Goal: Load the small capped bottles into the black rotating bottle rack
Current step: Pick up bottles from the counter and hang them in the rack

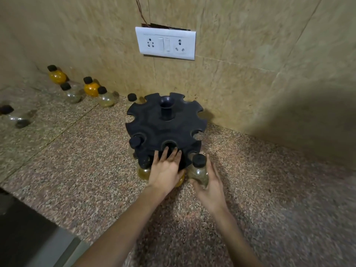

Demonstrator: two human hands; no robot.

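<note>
The black rotating bottle rack (154,124) stands on the speckled granite counter near the wall corner, with a central post and notched slots round its rim. My left hand (165,170) lies flat, fingers spread, against the rack's front side. My right hand (210,185) grips a small clear bottle with a black cap (198,169), held at the rack's front right edge. Two capped bottles (144,166) sit in slots at the front left. A yellow bottle shows partly under my left hand.
Several loose capped bottles stand along the wall at the left, two with orange contents (57,75) and others clear (105,97). One clear bottle (13,116) stands at the far left. A white socket plate (165,43) is on the wall. The counter's edge drops away at the lower left.
</note>
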